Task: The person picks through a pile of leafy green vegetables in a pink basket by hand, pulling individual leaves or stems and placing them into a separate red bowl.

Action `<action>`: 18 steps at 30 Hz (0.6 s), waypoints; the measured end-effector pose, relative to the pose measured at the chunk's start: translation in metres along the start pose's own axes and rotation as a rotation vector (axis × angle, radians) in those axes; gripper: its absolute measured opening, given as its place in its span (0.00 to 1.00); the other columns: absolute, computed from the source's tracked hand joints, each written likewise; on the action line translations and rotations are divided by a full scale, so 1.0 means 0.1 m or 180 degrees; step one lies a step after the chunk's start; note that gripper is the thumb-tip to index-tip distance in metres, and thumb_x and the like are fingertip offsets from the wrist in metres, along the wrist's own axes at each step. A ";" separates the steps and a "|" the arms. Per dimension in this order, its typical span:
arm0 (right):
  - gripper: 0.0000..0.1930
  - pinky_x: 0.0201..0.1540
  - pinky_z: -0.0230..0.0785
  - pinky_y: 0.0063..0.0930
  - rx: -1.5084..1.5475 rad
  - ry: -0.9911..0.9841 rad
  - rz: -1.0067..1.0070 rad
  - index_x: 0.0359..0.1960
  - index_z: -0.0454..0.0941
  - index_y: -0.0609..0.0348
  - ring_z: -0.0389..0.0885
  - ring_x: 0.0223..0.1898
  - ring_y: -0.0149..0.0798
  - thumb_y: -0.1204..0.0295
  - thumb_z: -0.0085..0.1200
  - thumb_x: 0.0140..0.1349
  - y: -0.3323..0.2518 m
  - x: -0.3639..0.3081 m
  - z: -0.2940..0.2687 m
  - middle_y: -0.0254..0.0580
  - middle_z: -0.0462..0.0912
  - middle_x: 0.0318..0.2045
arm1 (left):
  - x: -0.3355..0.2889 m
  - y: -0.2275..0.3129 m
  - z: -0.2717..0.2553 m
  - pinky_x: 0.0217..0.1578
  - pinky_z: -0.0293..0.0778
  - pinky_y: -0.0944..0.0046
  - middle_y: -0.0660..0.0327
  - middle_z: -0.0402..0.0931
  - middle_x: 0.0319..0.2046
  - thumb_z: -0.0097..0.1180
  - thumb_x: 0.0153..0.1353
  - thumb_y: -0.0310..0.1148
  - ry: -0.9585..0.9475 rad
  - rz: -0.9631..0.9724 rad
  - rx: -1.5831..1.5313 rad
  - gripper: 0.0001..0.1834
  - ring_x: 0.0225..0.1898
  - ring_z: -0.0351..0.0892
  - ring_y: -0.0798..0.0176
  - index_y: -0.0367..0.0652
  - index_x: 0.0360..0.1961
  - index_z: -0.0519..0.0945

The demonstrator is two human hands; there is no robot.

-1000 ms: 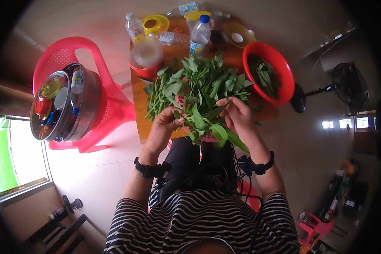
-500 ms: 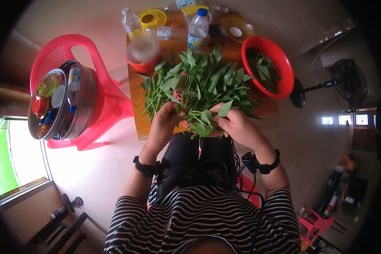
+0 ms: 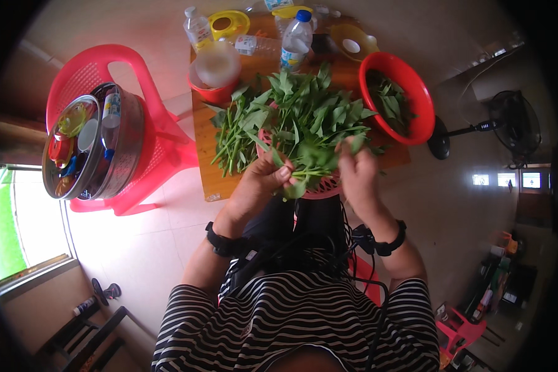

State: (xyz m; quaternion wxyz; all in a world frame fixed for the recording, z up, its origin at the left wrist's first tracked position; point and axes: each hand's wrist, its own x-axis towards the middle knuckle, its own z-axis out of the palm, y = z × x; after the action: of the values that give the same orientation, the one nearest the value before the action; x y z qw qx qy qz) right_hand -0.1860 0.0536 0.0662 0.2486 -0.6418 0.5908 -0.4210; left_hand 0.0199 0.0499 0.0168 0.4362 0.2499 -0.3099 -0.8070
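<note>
A big heap of leafy green stalks (image 3: 291,121) lies over a pink basket (image 3: 322,185) on a low wooden table (image 3: 208,152). My left hand (image 3: 257,183) grips a stem at the heap's near edge. Close beside it, my right hand (image 3: 356,167) pinches a leafy sprig from the same bunch. A red bowl (image 3: 415,99) with picked greens stands to the right of the heap.
Plastic bottles (image 3: 296,38), a yellow funnel-like lid (image 3: 229,23) and a red tub with a cloudy cover (image 3: 216,68) crowd the table's far side. A red plastic chair (image 3: 158,133) on the left carries a steel pot of small items (image 3: 93,146). A floor fan (image 3: 511,124) stands right.
Both hands have drawn closer together at the near edge of the greens, pulling a sprig toward me. The view has shifted slightly.
</note>
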 end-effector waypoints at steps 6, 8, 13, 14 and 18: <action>0.11 0.18 0.60 0.19 0.2059 -0.0861 0.2246 0.30 0.75 0.59 0.68 0.16 0.24 0.65 0.48 0.62 -0.22 0.23 -0.20 0.31 0.71 0.20 | -0.02 0.00 -0.02 0.31 0.67 0.77 0.67 0.76 0.29 0.55 0.63 0.30 -0.0058 -0.0381 -0.0402 0.04 0.29 0.73 0.75 0.43 0.37 0.74; 0.12 0.16 0.61 0.20 0.1998 -0.1617 0.2466 0.33 0.75 0.61 0.72 0.14 0.28 0.64 0.49 0.61 -0.19 0.14 -0.16 0.35 0.74 0.21 | -0.01 -0.02 -0.06 0.29 0.66 0.78 0.68 0.76 0.29 0.55 0.63 0.31 -0.0315 -0.0500 -0.0337 0.05 0.28 0.73 0.75 0.44 0.38 0.74; 0.13 0.15 0.55 0.19 0.2792 -0.2185 0.2499 0.39 0.73 0.63 0.67 0.15 0.27 0.63 0.51 0.64 -0.27 0.06 -0.09 0.35 0.72 0.20 | -0.03 0.05 0.01 0.31 0.66 0.77 0.68 0.76 0.29 0.54 0.64 0.32 -0.0339 -0.0687 -0.0239 0.05 0.29 0.73 0.76 0.44 0.38 0.75; 0.13 0.15 0.55 0.19 0.2801 -0.2190 0.2501 0.39 0.73 0.63 0.67 0.15 0.27 0.63 0.51 0.64 -0.22 0.07 -0.09 0.35 0.72 0.20 | -0.04 0.06 0.01 0.31 0.66 0.77 0.68 0.76 0.29 0.54 0.64 0.32 -0.0316 -0.0714 -0.0074 0.05 0.29 0.73 0.76 0.44 0.38 0.74; 0.21 0.13 0.48 0.15 0.2769 -0.2564 0.2784 0.33 0.73 0.56 0.59 0.14 0.18 0.48 0.51 0.63 -0.12 0.12 -0.11 0.28 0.70 0.18 | -0.05 0.09 0.05 0.33 0.66 0.76 0.69 0.74 0.29 0.53 0.65 0.31 -0.0212 -0.0450 0.0525 0.04 0.31 0.71 0.76 0.44 0.38 0.74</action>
State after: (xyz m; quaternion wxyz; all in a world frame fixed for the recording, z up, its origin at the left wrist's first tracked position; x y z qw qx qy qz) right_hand -0.1890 0.0465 0.0850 0.8237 -0.2958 0.4352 -0.2113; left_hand 0.0238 0.0519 0.0273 0.3456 0.2793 -0.3711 -0.8154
